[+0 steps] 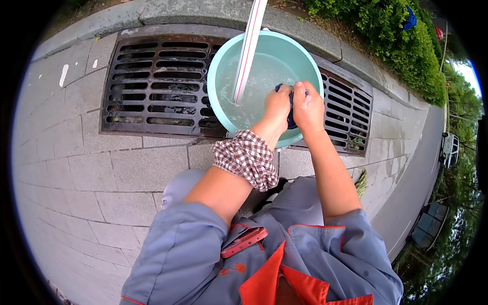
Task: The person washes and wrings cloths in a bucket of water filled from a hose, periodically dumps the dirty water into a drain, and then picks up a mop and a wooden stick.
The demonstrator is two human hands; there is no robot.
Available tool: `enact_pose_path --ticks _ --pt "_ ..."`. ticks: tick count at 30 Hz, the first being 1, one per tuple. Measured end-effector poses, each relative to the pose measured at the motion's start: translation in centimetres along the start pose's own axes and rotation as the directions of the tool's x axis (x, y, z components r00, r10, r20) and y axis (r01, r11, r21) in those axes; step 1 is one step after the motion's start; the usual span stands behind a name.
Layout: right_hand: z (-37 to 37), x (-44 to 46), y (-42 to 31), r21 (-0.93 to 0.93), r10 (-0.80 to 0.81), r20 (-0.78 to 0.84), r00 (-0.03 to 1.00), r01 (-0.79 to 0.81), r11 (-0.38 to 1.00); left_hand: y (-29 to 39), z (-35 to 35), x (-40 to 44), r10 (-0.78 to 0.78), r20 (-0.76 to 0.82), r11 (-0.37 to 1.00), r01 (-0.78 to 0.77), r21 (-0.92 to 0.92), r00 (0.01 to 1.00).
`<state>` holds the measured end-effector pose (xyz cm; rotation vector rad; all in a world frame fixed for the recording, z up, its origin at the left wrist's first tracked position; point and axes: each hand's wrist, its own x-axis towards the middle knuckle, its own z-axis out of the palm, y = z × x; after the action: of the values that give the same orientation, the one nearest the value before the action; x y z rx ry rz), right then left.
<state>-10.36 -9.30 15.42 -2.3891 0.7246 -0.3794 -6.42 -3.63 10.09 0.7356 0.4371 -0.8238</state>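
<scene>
A dark navy cloth (291, 114) is squeezed between my two hands over the near right side of a mint-green basin (214, 96). My left hand (277, 109) is closed on the cloth from the left, with a brown-and-white checked sleeve cover (247, 160) bunched at its wrist. My right hand (308, 108) wraps the cloth from the right, its fingers bent and wet. Most of the cloth is hidden by the hands. Cloudy water (259, 76) stands in the basin, and a white hose (248, 51) with red stripes reaches down into it.
The basin rests on a metal drain grate (175, 86), with slots on both sides of it. A stone curb (203, 19) runs behind, with green bushes (376, 35) beyond. Grey paving (137, 170) lies nearer me. Parked vehicles stand along the road at the right.
</scene>
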Motion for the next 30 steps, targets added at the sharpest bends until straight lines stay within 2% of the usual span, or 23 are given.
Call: enact_pose_path --ticks 2,4,5,7,8,9,10,11,13,14,15,17,18,20,21,22,23,25,26,27,29,30 --pt "0.7 1.0 1.2 0.091 0.082 0.087 0.993 -0.09 0.992 0.7 -0.4 -0.3 0.07 -0.053 0.978 -0.058 0.201 0.996" --pt "1.8 2.2 1.6 0.307 0.275 0.284 0.919 -0.359 0.881 2.5 -0.1 -1.4 0.146 -0.092 0.888 -0.09 0.45 0.985" --pt "2.2 2.8 1.9 0.393 0.346 0.386 0.855 -0.492 0.777 3.6 0.0 -1.8 0.103 -0.1 0.885 -0.045 0.463 0.99" --pt "2.8 4.9 3.2 0.412 0.415 0.582 0.7 -0.693 0.591 4.8 -0.1 -2.6 0.236 0.004 0.884 -0.217 0.415 0.972" --pt "4.1 6.0 5.1 0.475 0.44 0.525 0.729 -0.679 0.56 5.1 0.2 -2.5 0.342 0.038 0.798 -0.311 0.517 0.939" --pt "4.3 7.0 6.0 0.324 0.512 0.479 0.713 -0.685 0.652 5.6 0.4 -2.4 0.444 0.087 0.688 -0.401 0.605 0.892" --pt "5.5 7.9 7.2 0.256 0.497 0.348 0.795 -0.591 0.765 6.7 0.2 -2.6 0.488 0.149 0.574 -0.445 0.687 0.86" --pt "6.9 7.9 8.5 0.155 0.456 0.226 0.861 -0.494 0.855 6.8 -1.0 -1.7 0.509 0.209 0.538 -0.499 0.679 0.835" --pt "7.7 5.9 8.5 -0.213 0.385 0.19 0.903 -0.345 0.914 7.7 -1.2 -1.8 0.61 0.118 0.428 -0.451 0.783 0.784" --pt "8.5 4.8 8.2 -0.39 0.399 0.291 0.869 -0.273 0.879 8.2 -1.1 -2.4 0.585 0.084 0.481 -0.428 0.765 0.807" --pt "9.1 4.5 9.1 -0.439 0.34 0.465 0.818 -0.121 0.89 7.9 -1.3 -2.3 0.568 0.042 0.565 -0.426 0.707 0.822" --pt "9.7 4.4 10.6 -0.444 0.243 0.758 0.605 0.206 0.872 7.1 -1.9 -1.7 0.523 -0.034 0.715 -0.417 0.562 0.852" --pt "9.1 4.8 10.1 -0.441 0.293 0.643 0.708 0.029 0.897 6.4 -1.9 -2.2 0.402 -0.088 0.828 -0.32 0.461 0.912" --pt "7.8 5.6 9.2 -0.334 0.432 0.377 0.82 -0.314 0.889 5.1 -1.5 -2.2 0.104 -0.366 0.976 -0.023 0.218 0.925" --pt "7.3 5.7 8.0 -0.195 0.468 0.39 0.793 -0.426 0.883 4.8 -1.3 -2.2 -0.072 -0.466 0.992 0.113 0.062 0.882" --pt "6.8 5.5 6.2 -0.052 0.5 0.408 0.764 -0.528 0.848 5.1 -1.0 -2.4 -0.2 -0.514 0.962 0.268 0.06 0.834" --pt "5.9 5.1 4.5 0.087 0.526 0.432 0.733 -0.614 0.784 5.1 -1.2 -2.3 -0.269 -0.416 0.951 0.307 0.026 0.869" --pt "2.4 3.7 2.0 0.399 0.338 0.619 0.709 -0.654 0.642 4.6 -2.1 -1.5 -0.389 -0.191 0.92 0.389 -0.035 0.901" --pt "0.5 2.6 0.4 0.562 0.286 0.628 0.724 -0.676 0.477 4.2 -2.5 -0.9 -0.36 -0.112 0.933 0.355 -0.062 0.926" --pt "-1.1 1.3 -0.4 0.687 0.236 0.627 0.742 -0.67 0.281 3.9 -2.6 -0.5 -0.315 -0.055 0.938 0.302 -0.171 0.947" --pt "-3.4 -1.1 0.6 0.787 0.123 0.607 0.785 -0.615 0.04 3.3 -2.3 0.2 -0.205 0.034 0.901 0.202 -0.385 0.978" --pt "-3.9 -2.6 0.2 0.807 0.154 0.583 0.797 -0.591 0.004 2.9 -2.3 0.8 -0.153 0.027 0.909 0.151 -0.389 0.988"
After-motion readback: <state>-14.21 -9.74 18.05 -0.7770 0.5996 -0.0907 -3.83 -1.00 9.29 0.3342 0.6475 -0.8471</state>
